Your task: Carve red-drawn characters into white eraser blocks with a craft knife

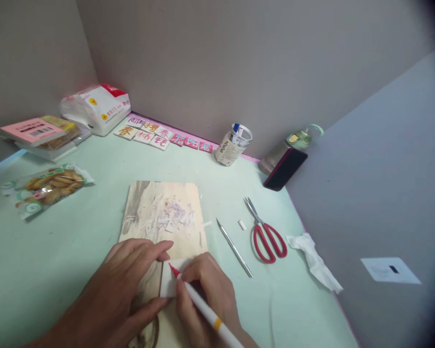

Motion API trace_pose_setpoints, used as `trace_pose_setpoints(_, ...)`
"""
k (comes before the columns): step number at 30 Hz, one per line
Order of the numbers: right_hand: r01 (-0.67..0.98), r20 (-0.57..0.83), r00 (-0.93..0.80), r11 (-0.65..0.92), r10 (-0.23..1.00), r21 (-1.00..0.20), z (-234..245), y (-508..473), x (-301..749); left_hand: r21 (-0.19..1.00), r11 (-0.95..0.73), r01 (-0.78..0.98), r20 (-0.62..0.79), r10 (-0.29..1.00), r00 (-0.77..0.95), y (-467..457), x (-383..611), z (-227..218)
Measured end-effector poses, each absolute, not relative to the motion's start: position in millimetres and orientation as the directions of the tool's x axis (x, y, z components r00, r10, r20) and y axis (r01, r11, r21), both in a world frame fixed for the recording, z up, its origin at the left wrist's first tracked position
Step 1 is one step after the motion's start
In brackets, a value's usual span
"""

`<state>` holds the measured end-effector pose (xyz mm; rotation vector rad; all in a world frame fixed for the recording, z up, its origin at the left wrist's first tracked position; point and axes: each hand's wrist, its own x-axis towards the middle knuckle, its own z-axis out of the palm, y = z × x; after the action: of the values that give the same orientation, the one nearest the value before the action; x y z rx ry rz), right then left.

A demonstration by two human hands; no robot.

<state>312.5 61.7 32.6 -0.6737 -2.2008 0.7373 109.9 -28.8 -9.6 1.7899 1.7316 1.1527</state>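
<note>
Loosely open, the left hand (132, 273) braces a small, flat, white square tile (168, 284), presumably against slipping, near the right edge of a rectangular pale wooden board (188, 241), while the right hand (214, 285) grips a slim, white, red-tipped marker (207, 311) low (likely for control).

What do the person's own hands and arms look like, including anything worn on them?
Both the left hand and right hand are bare, without gloves. No rings show on the visible fingers. The left forearm shows no sleeve, watch or bracelet within the picture.
</note>
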Motion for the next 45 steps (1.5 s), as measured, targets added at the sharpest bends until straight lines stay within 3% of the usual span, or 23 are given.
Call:
trace_pose_setpoints(13, 0.24, 0.445, -0.61, 0.688, 0.655, -0.685, 37.8, 60.9, 310.5, 0.767, -0.11, 0.633, 0.272, 0.948, -0.165, -27.3, 113.4, -8.3)
trace_pose_setpoints(26, 0.236, 0.469, -0.586, 0.692, 0.661, -0.682, 38.8, 60.3, 309.4, 0.753, -0.119, 0.647, 0.248, 0.962, -0.111, -28.1, 111.8, -5.0)
trace_pose_setpoints(33, 0.175, 0.538, -0.592, 0.747, 0.6, -0.641, 38.7, 60.7, 303.3, 0.738, -0.106, 0.666, 0.245, 0.962, -0.119, -28.0, 112.3, -5.4)
trace_pose_setpoints(37, 0.216, 0.586, -0.542, 0.774, 0.602, -0.596, 37.5, 58.5, 298.8, 0.715, -0.114, 0.69, 0.273, 0.954, -0.124, -28.6, 111.7, -6.8)
trace_pose_setpoints(45, 0.285, 0.528, -0.549, 0.739, 0.647, -0.61, 34.3, 56.8, 306.8, 0.681, -0.115, 0.723, 0.283, 0.952, -0.115, -27.7, 111.7, -5.8)
